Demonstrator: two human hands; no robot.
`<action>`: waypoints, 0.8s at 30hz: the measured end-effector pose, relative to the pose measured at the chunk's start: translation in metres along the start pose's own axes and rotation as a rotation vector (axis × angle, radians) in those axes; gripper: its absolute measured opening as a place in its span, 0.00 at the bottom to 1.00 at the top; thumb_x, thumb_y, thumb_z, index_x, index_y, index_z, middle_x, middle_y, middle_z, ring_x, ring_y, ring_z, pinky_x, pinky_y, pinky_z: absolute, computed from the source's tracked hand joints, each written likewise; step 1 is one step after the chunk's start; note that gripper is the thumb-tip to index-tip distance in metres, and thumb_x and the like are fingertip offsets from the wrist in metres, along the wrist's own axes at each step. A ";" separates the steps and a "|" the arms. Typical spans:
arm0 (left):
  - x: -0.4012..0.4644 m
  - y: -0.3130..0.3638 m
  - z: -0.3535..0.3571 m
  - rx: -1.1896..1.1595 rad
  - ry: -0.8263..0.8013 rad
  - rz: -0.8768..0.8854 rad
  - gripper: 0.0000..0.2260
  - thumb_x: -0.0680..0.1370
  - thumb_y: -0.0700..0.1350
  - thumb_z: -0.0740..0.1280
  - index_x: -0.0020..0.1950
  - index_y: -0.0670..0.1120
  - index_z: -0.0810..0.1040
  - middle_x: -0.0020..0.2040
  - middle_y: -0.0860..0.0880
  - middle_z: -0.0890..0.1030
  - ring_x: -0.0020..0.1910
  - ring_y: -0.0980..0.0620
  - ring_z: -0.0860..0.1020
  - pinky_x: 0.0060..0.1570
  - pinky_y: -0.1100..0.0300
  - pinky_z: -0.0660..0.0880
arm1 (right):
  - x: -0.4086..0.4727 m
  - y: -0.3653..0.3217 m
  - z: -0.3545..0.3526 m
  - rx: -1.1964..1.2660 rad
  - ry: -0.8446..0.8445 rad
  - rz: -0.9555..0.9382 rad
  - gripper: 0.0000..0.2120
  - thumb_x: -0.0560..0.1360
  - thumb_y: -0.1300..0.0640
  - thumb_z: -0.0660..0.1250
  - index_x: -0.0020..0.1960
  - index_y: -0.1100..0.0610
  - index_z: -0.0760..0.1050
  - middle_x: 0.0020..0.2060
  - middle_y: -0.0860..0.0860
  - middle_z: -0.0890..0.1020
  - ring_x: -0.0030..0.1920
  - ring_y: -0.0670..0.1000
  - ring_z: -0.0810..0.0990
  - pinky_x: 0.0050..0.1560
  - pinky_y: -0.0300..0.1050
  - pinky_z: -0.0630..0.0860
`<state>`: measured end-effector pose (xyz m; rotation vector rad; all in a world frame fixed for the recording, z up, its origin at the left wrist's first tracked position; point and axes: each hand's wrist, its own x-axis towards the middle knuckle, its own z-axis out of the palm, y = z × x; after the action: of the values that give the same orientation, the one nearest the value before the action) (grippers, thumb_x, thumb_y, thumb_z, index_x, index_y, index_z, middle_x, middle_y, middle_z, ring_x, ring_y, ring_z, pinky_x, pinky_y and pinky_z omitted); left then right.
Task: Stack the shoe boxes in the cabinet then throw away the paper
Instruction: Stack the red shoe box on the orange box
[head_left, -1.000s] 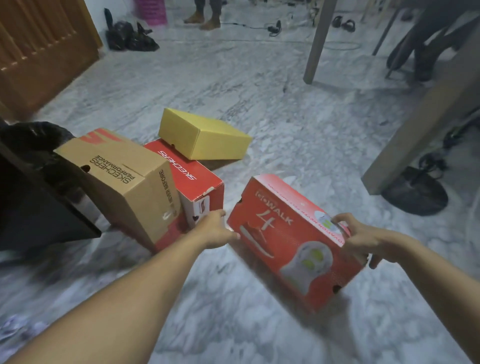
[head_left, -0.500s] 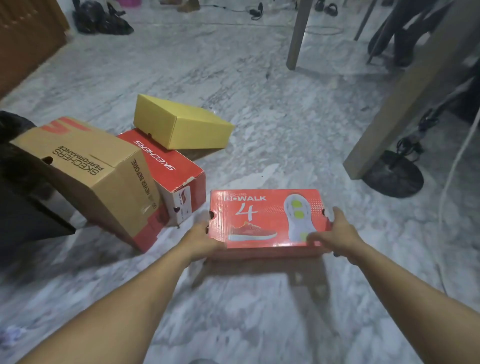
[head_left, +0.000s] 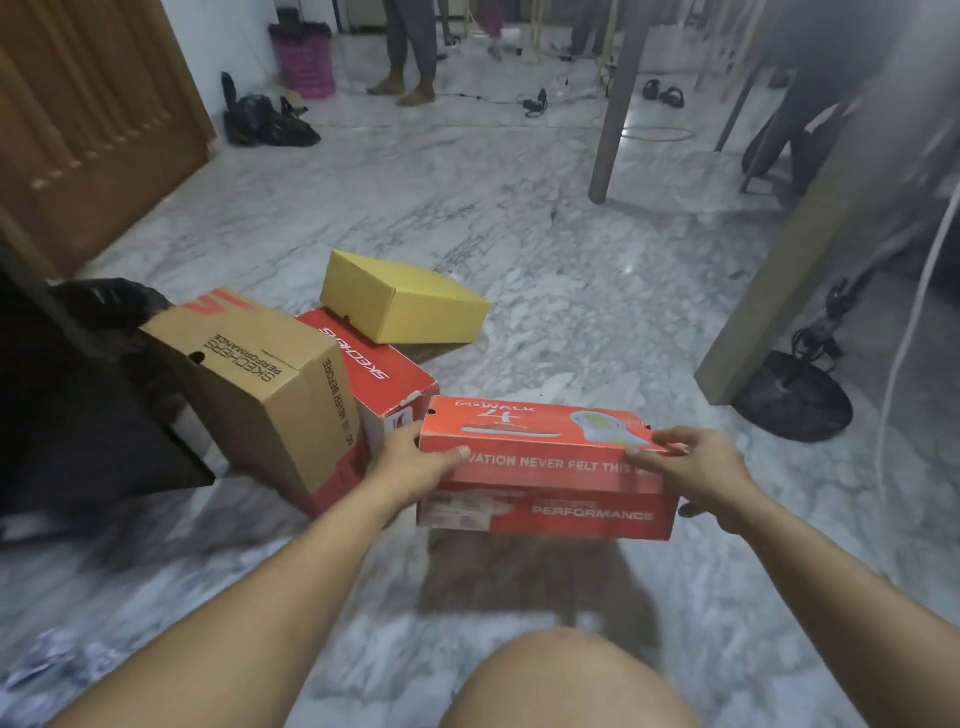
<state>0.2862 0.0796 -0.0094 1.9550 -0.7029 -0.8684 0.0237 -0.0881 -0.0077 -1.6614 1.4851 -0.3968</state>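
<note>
From the head camera, the person holds a red shoe box (head_left: 545, 467) off the marble floor (head_left: 545, 249) by its two short ends. The left hand (head_left: 415, 460) wraps the left end with the thumb lying along the lid's front edge; the right hand (head_left: 696, 475) grips the right end, thumb on the lid and fingers curled under. The box sits roughly level, lid on, its long side facing the camera.

The step in hand appears to be carrying one box toward the cabinet — probably the dark structure (head_left: 78, 415) at the left edge, though its inside is too dark to read. The next move likely calls for swinging the box left while keeping it level so the lid stays seated.

Three more boxes wait on the floor just left of the held one: a tilted brown cardboard box (head_left: 254, 384) leaning against a red Skechers box (head_left: 374, 374), and a plain yellow box (head_left: 405, 301) resting partly on that red one. All are rectangular, matte cardboard; the held box has a slightly glossy printed lid. The floor is polished and veined — likely slick. Crumpled paper (head_left: 47, 660), blurred, lies at the lower left.
</note>
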 end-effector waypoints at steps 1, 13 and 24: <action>-0.006 0.009 -0.006 0.008 0.033 0.028 0.11 0.72 0.44 0.75 0.52 0.52 0.80 0.50 0.50 0.83 0.46 0.53 0.80 0.50 0.61 0.73 | -0.005 -0.010 -0.005 0.024 -0.006 -0.014 0.30 0.64 0.44 0.79 0.62 0.54 0.79 0.52 0.54 0.82 0.43 0.54 0.83 0.31 0.52 0.82; -0.129 0.095 -0.133 0.008 0.548 0.211 0.12 0.71 0.58 0.73 0.46 0.51 0.84 0.44 0.52 0.84 0.45 0.50 0.81 0.44 0.59 0.75 | -0.106 -0.155 -0.042 0.116 -0.009 -0.369 0.23 0.61 0.46 0.81 0.53 0.53 0.84 0.42 0.53 0.85 0.35 0.52 0.82 0.32 0.46 0.77; -0.279 0.122 -0.254 -0.015 0.836 0.328 0.18 0.77 0.56 0.68 0.64 0.51 0.74 0.47 0.55 0.74 0.49 0.54 0.72 0.47 0.56 0.68 | -0.225 -0.290 -0.015 0.239 -0.138 -0.664 0.19 0.63 0.50 0.81 0.52 0.54 0.84 0.34 0.51 0.85 0.29 0.44 0.83 0.30 0.40 0.79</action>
<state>0.3019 0.3502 0.2800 1.8811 -0.4751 0.1632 0.1480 0.0947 0.2856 -1.9066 0.7193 -0.7649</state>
